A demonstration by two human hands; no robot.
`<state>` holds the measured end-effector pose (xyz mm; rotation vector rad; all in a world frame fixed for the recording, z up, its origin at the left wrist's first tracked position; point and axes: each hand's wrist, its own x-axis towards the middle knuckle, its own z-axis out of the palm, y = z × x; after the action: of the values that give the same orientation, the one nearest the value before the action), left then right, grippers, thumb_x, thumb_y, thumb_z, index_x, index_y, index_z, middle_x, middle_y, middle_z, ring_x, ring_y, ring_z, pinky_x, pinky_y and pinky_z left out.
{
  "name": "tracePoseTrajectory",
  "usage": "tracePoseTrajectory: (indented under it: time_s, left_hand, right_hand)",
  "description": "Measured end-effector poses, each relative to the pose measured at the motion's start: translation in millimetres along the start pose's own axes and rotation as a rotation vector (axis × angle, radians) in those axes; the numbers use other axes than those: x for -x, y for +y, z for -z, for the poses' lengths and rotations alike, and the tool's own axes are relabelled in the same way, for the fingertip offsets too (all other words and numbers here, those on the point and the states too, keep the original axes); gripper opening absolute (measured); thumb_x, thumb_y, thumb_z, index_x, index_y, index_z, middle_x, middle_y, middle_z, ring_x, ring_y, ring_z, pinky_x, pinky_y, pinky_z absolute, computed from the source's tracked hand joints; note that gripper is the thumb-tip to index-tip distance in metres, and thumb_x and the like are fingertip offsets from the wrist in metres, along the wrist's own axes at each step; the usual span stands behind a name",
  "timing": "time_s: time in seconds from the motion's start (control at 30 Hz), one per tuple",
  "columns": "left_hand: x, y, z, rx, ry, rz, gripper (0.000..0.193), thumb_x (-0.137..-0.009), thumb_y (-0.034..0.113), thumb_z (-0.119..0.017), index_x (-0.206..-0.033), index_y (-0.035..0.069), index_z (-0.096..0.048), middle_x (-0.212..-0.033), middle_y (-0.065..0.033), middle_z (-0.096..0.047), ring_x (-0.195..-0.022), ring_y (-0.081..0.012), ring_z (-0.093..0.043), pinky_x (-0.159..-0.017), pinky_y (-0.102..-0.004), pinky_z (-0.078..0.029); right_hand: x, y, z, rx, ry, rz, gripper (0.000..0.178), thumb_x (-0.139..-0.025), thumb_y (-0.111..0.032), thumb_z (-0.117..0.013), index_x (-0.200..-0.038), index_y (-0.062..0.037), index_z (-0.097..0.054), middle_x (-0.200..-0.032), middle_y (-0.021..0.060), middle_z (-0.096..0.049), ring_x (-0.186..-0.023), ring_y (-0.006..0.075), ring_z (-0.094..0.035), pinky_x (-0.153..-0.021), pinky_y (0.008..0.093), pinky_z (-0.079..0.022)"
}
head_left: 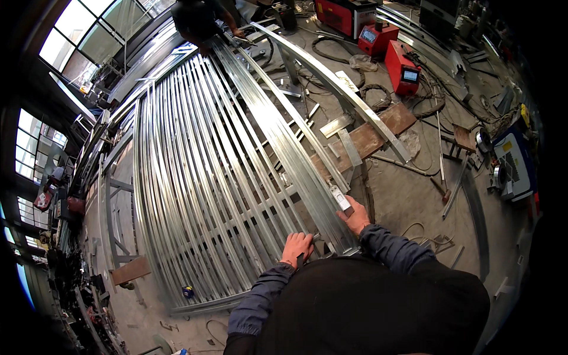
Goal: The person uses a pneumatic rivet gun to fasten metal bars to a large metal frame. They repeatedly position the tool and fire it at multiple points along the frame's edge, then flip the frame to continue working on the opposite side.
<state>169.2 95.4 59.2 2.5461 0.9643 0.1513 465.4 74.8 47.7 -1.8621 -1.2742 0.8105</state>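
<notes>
A large frame of long parallel galvanised steel bars [195, 171] lies flat on the floor before me. My left hand [296, 247] rests closed on the near end of the bars, gripping a small dark object I cannot identify. My right hand [357, 216] presses on the near end of a bundle of steel tubes [284, 142] along the frame's right side, next to a small white rectangular block [340, 198] lying on the tubes. Whether the right hand grips anything I cannot tell.
Another person [198, 21] crouches at the frame's far end. Red welding machines [402, 68] and cables lie at the back right. A rusty plate [373, 133], loose steel offcuts and a hammer [441, 189] lie to the right. A tape measure [187, 291] sits near left.
</notes>
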Motion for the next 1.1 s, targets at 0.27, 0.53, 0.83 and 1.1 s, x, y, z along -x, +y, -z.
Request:
tracePoseTrajectory:
  time_s: [0.27, 0.53, 0.83, 1.1]
  left_hand:
    - [-5, 0, -5, -0.004, -0.050, 0.016, 0.025, -0.096, 0.027, -0.070, -0.112, 0.009, -0.063, -0.098, -0.0147, -0.060, -0.101, -0.0382, -0.061, -0.096, -0.0489, -0.044]
    - [-3, -1, -4, 0.045, -0.030, 0.038, 0.024, -0.096, 0.028, -0.069, -0.111, 0.009, -0.064, -0.098, -0.0138, -0.062, -0.103, -0.0371, -0.062, -0.094, -0.0493, -0.043]
    - [-3, -6, -5, 0.021, -0.039, 0.049, 0.026, -0.096, 0.030, -0.069, -0.112, 0.010, -0.064, -0.097, -0.0132, -0.063, -0.101, -0.0368, -0.064, -0.091, -0.0483, -0.043]
    - [-3, -6, -8, 0.045, -0.030, 0.060, 0.028, -0.096, 0.031, -0.069, -0.113, 0.009, -0.064, -0.097, -0.0136, -0.063, -0.101, -0.0366, -0.064, -0.090, -0.0489, -0.042]
  right_hand:
    - [3, 17, -7, 0.065, 0.037, 0.103, 0.070, -0.086, -0.016, -0.087, -0.149, -0.0098, -0.056, -0.133, 0.0235, -0.069, -0.120, 0.0452, -0.067, -0.101, 0.0464, -0.056]
    - [3, 24, -7, 0.101, -0.002, 0.023, 0.071, -0.087, -0.016, -0.086, -0.150, -0.0136, -0.053, -0.136, 0.0196, -0.067, -0.124, 0.0451, -0.064, -0.103, 0.0496, -0.055]
    - [6, 41, -13, 0.103, 0.021, 0.043, 0.065, -0.092, -0.026, -0.083, -0.149, -0.0131, -0.053, -0.132, 0.0199, -0.067, -0.121, 0.0454, -0.064, -0.100, 0.0511, -0.055]
    - [8, 53, -17, 0.126, 0.034, 0.035, 0.066, -0.095, -0.035, -0.081, -0.150, -0.0108, -0.053, -0.133, 0.0200, -0.067, -0.122, 0.0449, -0.064, -0.101, 0.0504, -0.055]
